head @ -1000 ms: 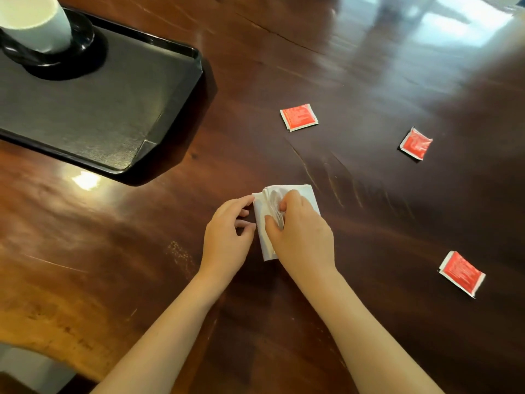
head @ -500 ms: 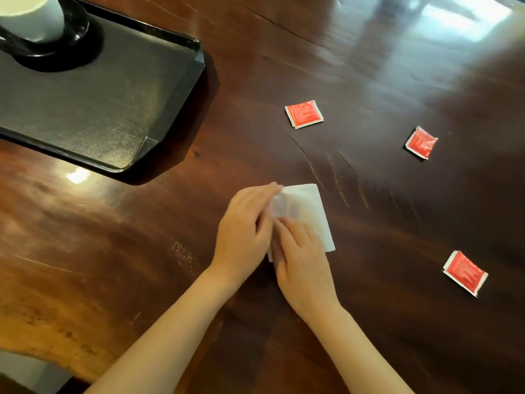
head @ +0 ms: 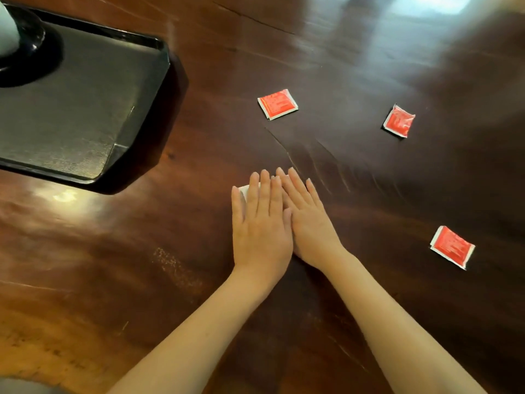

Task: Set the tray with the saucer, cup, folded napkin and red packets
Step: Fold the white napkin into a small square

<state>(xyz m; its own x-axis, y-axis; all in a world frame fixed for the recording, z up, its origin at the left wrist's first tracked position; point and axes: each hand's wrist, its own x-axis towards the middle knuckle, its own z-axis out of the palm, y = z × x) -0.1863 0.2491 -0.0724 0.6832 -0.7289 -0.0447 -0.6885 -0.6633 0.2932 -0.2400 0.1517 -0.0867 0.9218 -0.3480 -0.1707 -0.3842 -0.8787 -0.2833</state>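
Note:
My left hand [head: 260, 223] and my right hand [head: 308, 220] lie flat side by side, fingers straight, pressing the folded white napkin [head: 244, 190] onto the table; only its far left corner shows. Three red packets lie on the wood: one [head: 277, 104] beyond my hands, one [head: 399, 121] at the far right, one [head: 452, 247] at the near right. The black tray [head: 85, 109] sits at the upper left, with the black saucer [head: 31, 52] and the white cup [head: 7, 32] on its far left, cut off by the frame.
The dark wooden table [head: 355, 177] shows scratches just beyond my fingers and glare at the top right. Its near edge [head: 42, 376] curves across the bottom left corner.
Both hands went from pinching and folding the napkin to lying flat on it. The napkin, mostly visible half a second ago, is now almost fully covered.

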